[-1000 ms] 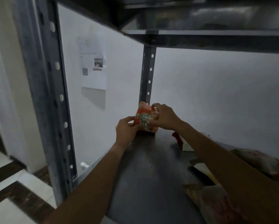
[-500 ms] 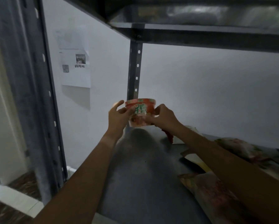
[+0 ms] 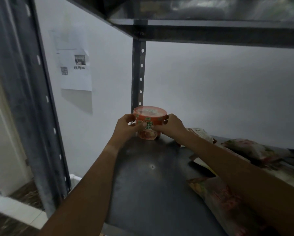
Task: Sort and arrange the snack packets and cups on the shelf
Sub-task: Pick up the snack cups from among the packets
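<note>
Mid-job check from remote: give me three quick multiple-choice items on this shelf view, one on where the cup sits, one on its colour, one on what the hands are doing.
1. Where is the cup?
A. At the back left corner of the shelf, by the rear upright post
B. On the floor
C. On top of the packets at the right

2. What is the cup's main colour?
A. Blue
B. Red-orange
C. Black

3. What is the state of the hands?
A. Both hang free
B. Only the right hand holds it
C. The left hand and the right hand both grip the cup

Answers:
1 A: the cup stands upright right in front of the post, with the snack packets off to its right.
2 B: its wall is red-orange with green lettering.
3 C: fingers curl round the cup from both sides.
</note>
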